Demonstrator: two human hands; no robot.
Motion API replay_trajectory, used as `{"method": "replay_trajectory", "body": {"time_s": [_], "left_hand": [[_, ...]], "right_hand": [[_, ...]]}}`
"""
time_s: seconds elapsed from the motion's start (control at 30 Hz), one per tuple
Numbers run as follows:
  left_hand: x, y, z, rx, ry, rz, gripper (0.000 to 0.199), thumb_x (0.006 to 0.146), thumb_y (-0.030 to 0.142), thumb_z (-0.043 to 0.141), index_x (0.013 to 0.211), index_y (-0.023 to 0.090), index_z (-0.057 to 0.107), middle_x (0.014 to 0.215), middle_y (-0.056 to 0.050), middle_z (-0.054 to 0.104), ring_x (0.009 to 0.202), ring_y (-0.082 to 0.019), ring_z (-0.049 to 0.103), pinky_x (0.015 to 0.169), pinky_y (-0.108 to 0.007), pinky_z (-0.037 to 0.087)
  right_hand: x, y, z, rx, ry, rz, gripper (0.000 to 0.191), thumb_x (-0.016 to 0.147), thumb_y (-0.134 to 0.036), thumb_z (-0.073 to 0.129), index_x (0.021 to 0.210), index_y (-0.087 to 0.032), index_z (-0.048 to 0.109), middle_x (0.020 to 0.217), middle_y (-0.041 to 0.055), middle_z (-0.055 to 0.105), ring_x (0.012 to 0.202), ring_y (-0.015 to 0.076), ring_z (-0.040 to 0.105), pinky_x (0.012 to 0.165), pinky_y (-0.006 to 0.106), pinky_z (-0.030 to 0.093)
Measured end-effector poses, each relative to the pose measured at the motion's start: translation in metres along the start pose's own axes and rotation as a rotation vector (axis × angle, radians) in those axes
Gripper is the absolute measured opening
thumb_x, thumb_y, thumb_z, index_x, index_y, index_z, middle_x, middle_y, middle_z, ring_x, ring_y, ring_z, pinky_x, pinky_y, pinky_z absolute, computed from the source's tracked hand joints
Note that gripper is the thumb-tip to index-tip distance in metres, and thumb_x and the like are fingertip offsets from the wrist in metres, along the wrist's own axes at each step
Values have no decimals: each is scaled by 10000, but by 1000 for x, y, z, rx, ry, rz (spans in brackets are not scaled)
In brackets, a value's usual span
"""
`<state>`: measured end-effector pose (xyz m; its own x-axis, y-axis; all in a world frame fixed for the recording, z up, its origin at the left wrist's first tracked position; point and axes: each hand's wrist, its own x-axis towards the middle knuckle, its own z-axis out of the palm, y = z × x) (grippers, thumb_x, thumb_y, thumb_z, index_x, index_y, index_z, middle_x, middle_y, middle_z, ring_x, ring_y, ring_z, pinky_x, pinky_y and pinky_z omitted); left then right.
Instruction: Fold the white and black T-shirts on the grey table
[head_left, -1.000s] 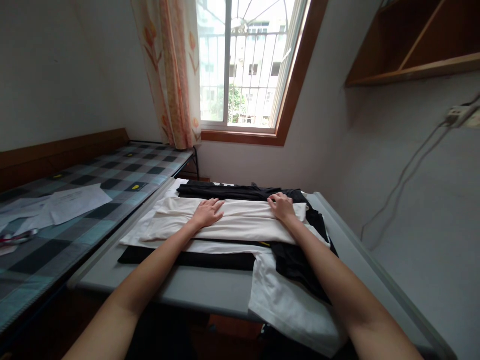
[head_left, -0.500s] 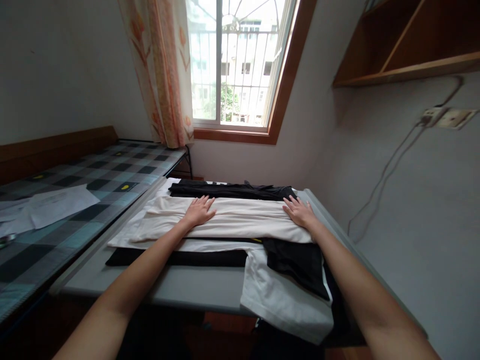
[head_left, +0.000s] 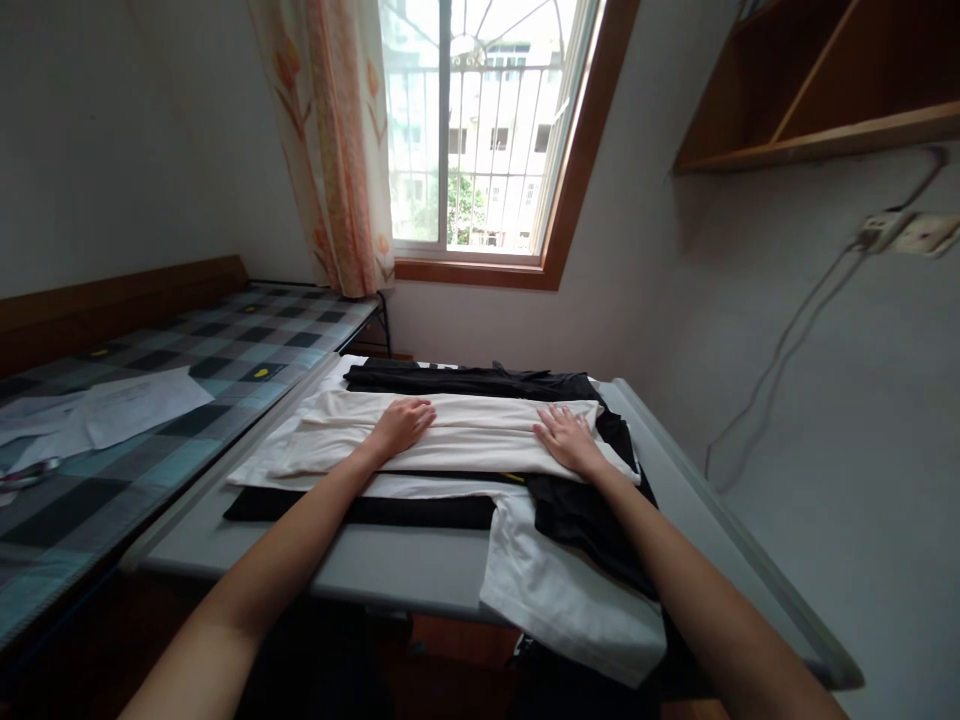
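Note:
A cream garment [head_left: 465, 432], folded into a long strip, lies across a stack of clothes on the grey table [head_left: 405, 562]. My left hand [head_left: 405, 425] rests on its left part, fingers together and slightly bent over the cloth. Flat on the right part is my right hand [head_left: 568, 437], its fingers spread. Behind the strip runs a folded black garment [head_left: 465, 381]. Toward me, a white sleeve [head_left: 562, 590] hangs over the table's front edge, with black cloth [head_left: 577, 520] partly over it. More black cloth [head_left: 420, 511] shows under the white layer.
A bed with a checked cover [head_left: 172, 345] stands along the left, with papers [head_left: 127, 410] on it. Ahead is a barred window [head_left: 495, 150] with a flowered curtain [head_left: 337, 150]. A wooden shelf [head_left: 817, 140] and a power cord [head_left: 780, 350] are on the right wall.
My right hand has slid left along the cream garment, uncovering its right end and black cloth beside it. My left hand stays in about the same place, its fingers now less spread.

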<state>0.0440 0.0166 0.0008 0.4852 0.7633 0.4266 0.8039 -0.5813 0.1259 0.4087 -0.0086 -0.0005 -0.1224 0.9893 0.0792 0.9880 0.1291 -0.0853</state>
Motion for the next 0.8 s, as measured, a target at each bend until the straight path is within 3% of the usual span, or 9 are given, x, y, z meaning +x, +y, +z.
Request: {"method": "replay_trajectory", "body": {"time_s": [0.13,0.27,0.37,0.63,0.8], "left_hand": [[-1,-1,7,96,-43,-131,543,979,481,351,1402,173,496,1476,-116,455,1428,-294,284,1149,-454,268],[2,-4,8,84,-152,-246,598,983,530,282,1478,212,389,1542,-101,357,1455,-304,219,1157,-509,208],[-2,-17,-5,66,-160,-350,596,987,545,227,1491,256,363,1570,-75,304,1466,-308,182,1149,-552,182],[-63,-104,-48,249,-310,-473,672,946,619,239,1490,249,376,1579,-103,271,1470,-366,124,1138,-588,132],[-89,-138,-53,187,-323,-368,616,967,523,220,1507,251,338,1586,-57,257,1464,-277,210,1159,-442,213]], "right_hand": [[-4,2,3,-32,18,-18,619,987,-532,185,1483,-227,394,1579,104,276,1459,291,204,1155,530,182],[-7,9,2,-58,30,-8,618,984,-542,187,1476,-236,403,1580,99,274,1458,273,211,1158,538,164],[-9,12,0,-70,22,20,621,983,-541,184,1484,-237,388,1587,86,262,1462,275,193,1160,555,144],[-10,13,-2,-63,1,44,637,978,-554,176,1499,-240,366,1593,82,243,1467,271,180,1170,537,134],[-11,21,-2,-48,-23,54,640,975,-559,161,1505,-257,351,1603,72,207,1474,265,156,1167,553,136]]}}
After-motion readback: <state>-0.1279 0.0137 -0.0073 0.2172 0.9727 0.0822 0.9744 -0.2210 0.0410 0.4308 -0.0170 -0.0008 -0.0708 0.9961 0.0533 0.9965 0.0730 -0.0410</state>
